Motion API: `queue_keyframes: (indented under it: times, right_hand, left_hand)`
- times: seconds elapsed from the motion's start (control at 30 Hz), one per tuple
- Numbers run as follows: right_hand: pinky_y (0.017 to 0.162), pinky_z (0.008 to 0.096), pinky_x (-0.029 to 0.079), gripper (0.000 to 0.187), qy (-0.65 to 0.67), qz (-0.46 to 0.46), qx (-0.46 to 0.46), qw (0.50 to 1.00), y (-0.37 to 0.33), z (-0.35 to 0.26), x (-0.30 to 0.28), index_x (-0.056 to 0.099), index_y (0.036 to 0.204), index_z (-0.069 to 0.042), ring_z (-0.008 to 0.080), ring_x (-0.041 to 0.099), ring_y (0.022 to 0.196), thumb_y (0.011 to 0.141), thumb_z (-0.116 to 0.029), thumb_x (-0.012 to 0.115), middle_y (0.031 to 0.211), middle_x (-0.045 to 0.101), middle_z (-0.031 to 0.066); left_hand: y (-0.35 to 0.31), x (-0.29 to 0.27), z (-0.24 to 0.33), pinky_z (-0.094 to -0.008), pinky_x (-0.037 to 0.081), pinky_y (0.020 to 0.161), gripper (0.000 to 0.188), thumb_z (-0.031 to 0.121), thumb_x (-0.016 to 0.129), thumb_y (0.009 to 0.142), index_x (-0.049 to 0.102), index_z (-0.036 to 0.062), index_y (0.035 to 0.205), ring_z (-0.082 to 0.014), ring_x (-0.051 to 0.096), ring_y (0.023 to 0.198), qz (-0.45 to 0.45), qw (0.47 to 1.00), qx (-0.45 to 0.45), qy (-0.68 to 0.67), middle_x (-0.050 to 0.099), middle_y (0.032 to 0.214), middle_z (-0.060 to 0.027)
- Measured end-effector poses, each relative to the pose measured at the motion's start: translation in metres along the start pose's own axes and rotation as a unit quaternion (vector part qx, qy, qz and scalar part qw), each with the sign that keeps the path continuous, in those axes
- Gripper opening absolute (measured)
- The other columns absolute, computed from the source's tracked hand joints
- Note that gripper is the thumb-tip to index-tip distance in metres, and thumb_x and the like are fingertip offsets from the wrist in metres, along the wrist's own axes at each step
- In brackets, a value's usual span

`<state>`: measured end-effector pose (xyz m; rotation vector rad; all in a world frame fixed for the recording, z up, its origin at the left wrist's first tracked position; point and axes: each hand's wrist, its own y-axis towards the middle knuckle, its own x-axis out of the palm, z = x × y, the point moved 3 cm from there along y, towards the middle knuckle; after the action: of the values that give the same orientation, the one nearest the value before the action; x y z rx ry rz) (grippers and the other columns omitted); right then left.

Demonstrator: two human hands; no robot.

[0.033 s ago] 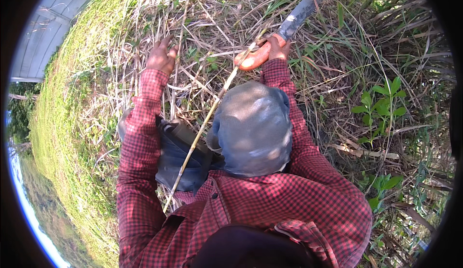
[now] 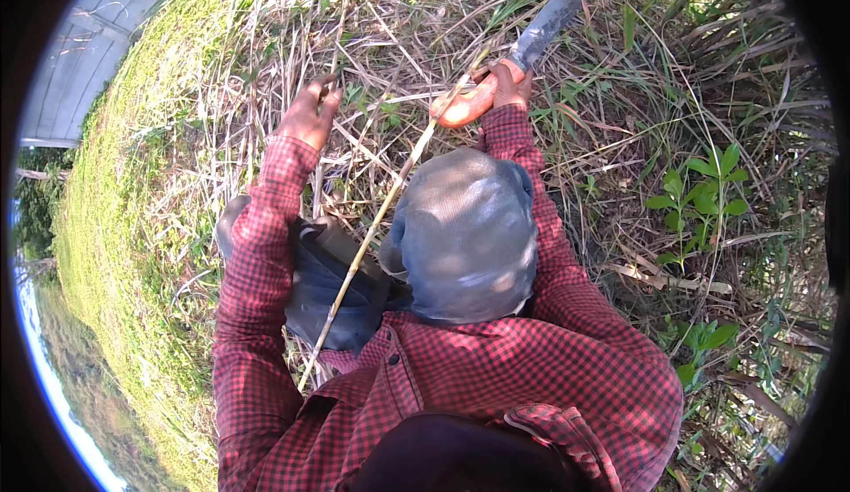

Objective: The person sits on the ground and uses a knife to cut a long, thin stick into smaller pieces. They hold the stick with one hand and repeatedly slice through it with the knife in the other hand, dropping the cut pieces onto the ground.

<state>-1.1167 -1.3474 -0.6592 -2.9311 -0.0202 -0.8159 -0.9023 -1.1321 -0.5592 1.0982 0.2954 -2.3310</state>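
Observation:
My right hand (image 2: 511, 87) is closed round the orange handle (image 2: 465, 107) of a machete. Its dark, worn blade (image 2: 547, 27) points away to the upper right, just over the dry grass. A thin, pale yellow jointed stalk (image 2: 372, 231) slants from beside that handle down past my knee toward my lap. Whether my right fingers also touch the stalk, I cannot tell. My left hand (image 2: 310, 113) hovers over the dry stems at the left, fingers loosely bent and apart, with nothing seen in them.
My bent knee (image 2: 465, 235) in grey trousers rises between my arms. A dark boot (image 2: 329, 284) is left of it. Cut dry straw (image 2: 390, 27) covers the ground ahead. A leafy green plant (image 2: 704, 195) grows at the right. A grey panelled wall (image 2: 84, 67) stands far left.
My left hand has shifted a little to the right and turned, its fingers drawing in. My right hand, the machete and the stalk stay nearly where they were.

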Motion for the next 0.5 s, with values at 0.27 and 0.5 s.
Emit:
queue_keyframes:
  times: [0.27,0.5]
  right_hand:
    - [0.054,0.034,0.051,0.049,0.009,-0.058,0.023,0.998,-0.023,-0.01,0.05,0.038,0.105,-0.001,0.0217,0.056,0.063,0.062,0.002,0.061,0.081,0.05,0.0094]
    - [0.048,0.0315,0.05,0.052,0.023,0.029,-0.069,0.997,-0.035,-0.02,0.065,0.034,0.107,0.0,0.0204,0.057,0.057,0.063,0.006,0.061,0.08,0.051,0.0108]
  left_hand:
    - [-0.102,0.066,0.011,-0.0187,0.029,0.039,0.022,0.022,0.044,0.089,0.054,0.005,0.081,-0.0036,0.037,0.043,-0.143,0.869,-0.127,-0.456,0.043,0.056,0.0031]
    - [-0.077,0.063,0.009,-0.0176,0.024,0.035,0.026,0.026,0.045,0.09,0.054,0.0037,0.079,-0.0031,0.031,0.038,-0.141,0.845,-0.187,-0.481,0.04,0.051,0.0045]
